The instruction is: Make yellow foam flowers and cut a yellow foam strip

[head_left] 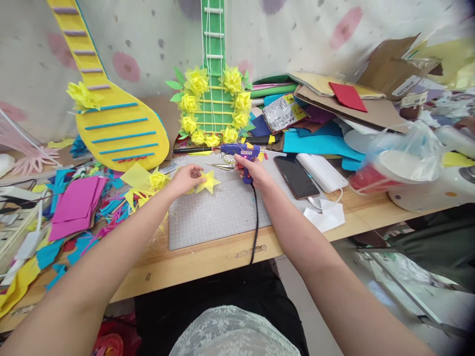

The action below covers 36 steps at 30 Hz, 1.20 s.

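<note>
My right hand (252, 170) is wrapped round the handle of a blue hot glue gun (239, 150), its nozzle pointing left and its black cord hanging over the table edge. Between the fingertips of my left hand (187, 179) is a yellow star-shaped paper piece (209, 183), held just above the grey cutting mat (218, 222). A yellow paper flower (158, 179) lies left of that hand. Tweezers (220, 166) rest on the mat under the glue gun. Behind stands a green guitar-shaped board (214, 111) ringed with yellow flowers.
A yellow instrument-shaped board (124, 131) leans at the left, with magenta sheets (77, 205) and coloured scraps in front. To the right are a phone (296, 176), a white power bank (322, 172), a bagged cup (393, 168) and piled sheets (322, 141).
</note>
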Tool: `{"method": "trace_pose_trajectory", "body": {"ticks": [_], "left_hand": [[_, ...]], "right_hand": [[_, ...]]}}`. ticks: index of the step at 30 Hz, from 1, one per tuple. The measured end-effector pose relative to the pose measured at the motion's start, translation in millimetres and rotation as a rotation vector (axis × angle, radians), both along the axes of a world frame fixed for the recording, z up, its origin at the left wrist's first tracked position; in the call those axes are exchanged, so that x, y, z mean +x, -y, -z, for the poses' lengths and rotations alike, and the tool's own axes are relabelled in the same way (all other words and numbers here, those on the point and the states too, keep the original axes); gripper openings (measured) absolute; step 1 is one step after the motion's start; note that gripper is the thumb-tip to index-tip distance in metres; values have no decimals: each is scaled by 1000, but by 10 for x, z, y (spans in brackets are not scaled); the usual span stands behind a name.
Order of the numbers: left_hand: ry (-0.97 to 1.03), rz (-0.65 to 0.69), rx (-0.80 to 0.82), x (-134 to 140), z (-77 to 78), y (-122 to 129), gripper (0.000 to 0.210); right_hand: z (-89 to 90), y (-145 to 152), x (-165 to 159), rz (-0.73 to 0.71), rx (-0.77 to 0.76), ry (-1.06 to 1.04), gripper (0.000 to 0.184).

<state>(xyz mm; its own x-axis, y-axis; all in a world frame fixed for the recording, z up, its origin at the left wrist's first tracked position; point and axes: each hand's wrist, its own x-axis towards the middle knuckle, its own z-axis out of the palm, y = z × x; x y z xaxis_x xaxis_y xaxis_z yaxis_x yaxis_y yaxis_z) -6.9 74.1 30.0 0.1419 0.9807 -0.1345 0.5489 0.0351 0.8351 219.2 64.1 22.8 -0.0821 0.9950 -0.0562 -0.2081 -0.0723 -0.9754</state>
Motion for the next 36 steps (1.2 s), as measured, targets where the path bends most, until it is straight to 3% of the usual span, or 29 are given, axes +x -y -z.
{"method": "trace_pose_trajectory", "body": {"ticks": [9, 17, 24, 27, 31, 36], "left_hand": [[-77, -8, -27, 42, -85, 46, 43], [-152, 1, 0, 21, -29, 46, 46], [-415, -157, 122, -241, -235, 16, 17], [-552, -137, 113, -374, -299, 107, 11], [-568, -15, 80, -420, -258, 293, 13], [-602, 8, 95, -395, -131, 361, 17]], "right_hand": [[-14, 10, -4, 8, -13, 4, 42], [10, -4, 3, 7, 13, 11, 39], [11, -8, 0, 18, 12, -17, 38], [17, -11, -3, 21, 17, -14, 39], [49, -25, -2, 29, 16, 3, 40], [45, -19, 1, 26, -3, -3, 41]]}}
